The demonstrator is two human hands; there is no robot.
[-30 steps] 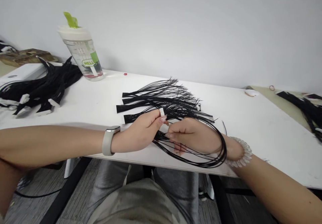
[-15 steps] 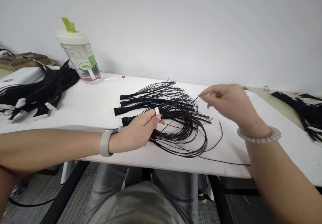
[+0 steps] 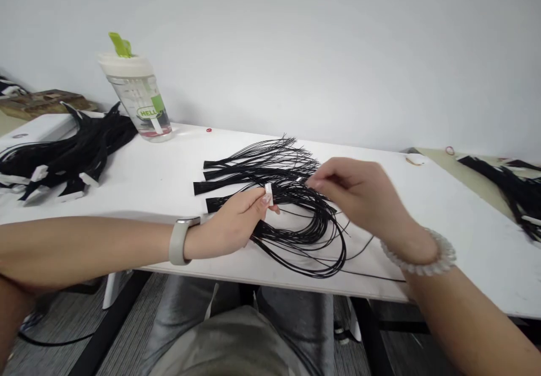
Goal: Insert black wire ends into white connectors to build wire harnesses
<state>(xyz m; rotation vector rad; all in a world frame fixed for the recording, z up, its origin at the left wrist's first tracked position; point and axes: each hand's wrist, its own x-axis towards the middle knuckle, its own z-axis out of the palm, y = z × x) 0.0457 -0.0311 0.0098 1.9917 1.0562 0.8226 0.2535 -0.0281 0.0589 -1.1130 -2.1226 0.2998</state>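
Between the thumb and fingers of my left hand is a small white connector, with black wires looping out below and to the right. My right hand is closed in a pinch to the right of the connector, apart from it. A thin piece with a pale, shiny tip sticks out from its fingertips toward the left. Several bundles of black wires lie on the white table under and behind my hands, their blunt ends to the left.
A clear bottle with a white lid stands at the back left. Beside it, black wire bundles with white connectors are piled up. More black wires lie at the far right, and a wall rises behind the table.
My right hand has moved left and slightly down, closer to the white connector. My left hand has hardly moved. A small yellowish loop now shows at the table's back right.
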